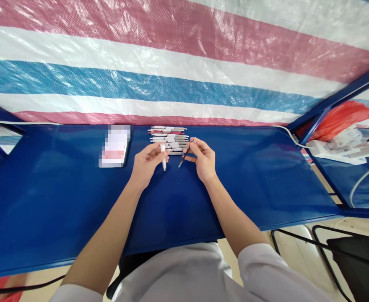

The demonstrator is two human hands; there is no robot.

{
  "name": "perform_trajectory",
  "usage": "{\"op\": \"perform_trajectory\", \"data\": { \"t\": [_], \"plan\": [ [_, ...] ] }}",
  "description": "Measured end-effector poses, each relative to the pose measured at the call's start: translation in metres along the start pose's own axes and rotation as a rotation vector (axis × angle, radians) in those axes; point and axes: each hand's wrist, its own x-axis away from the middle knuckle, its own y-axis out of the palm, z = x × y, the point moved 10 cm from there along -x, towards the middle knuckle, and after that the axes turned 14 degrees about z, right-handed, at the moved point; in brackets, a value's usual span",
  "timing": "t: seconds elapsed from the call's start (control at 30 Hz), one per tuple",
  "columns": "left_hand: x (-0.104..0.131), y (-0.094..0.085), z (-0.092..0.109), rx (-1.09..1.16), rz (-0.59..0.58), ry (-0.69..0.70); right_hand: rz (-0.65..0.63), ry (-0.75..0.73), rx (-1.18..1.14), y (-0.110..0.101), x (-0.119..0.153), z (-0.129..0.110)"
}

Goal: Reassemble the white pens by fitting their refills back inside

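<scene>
Toward the far edge of the blue table (55,193), left of the person's hands, lies a pale item (113,144) with a blurred face. To its right, the left hand (145,165) holds a white pen tube (163,157) nearly upright, thumb and forefinger pinched together on it and the other fingers curled. Its lower end hangs clear of the fingers. A light, steady pinch probably serves best here, since a round plastic tube could roll or slip under a hard squeeze.

Just beyond and between the hands, a row of pens (169,140) lies side by side, mostly white and grey with one red. Keeping both wrists off the row would likely stop the pens from rolling.

On the right, the right hand (205,161) pinches a thin dark refill (184,157) between thumb and fingertips, the remaining fingers loosely bent. The refill tilts, its lower end toward the near left, apart from the tube. Gripping it along the shaft, with the ends kept clear, should guard against bending or smears.

As for writing, the pale item's face is pixelated, with a reddish patch but no readable words. Marks on the tube, pens and refill are too small to make out. The red bag (344,119) at far right shows no legible lettering.
</scene>
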Motion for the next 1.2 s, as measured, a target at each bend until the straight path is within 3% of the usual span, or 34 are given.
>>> {"op": "perform_trajectory", "data": {
  "t": [0.17,0.37,0.63,1.0,1.2],
  "plan": [
    [0.003,0.002,0.003,-0.145,-0.007,0.073,0.000,-0.040,0.034,0.005,0.006,-0.006],
    [0.007,0.005,0.004,-0.233,-0.046,0.065,0.120,-0.127,-0.024,0.002,0.009,-0.026],
    [0.008,0.010,0.000,-0.251,-0.091,0.080,0.145,-0.264,-0.036,0.024,0.012,-0.057],
    [0.007,0.009,-0.002,-0.277,-0.082,0.062,0.243,-0.266,0.001,0.009,-0.001,-0.040],
    [0.005,0.005,0.001,-0.313,-0.052,0.066,0.212,-0.279,0.026,0.005,-0.003,-0.037]
  ]
}}
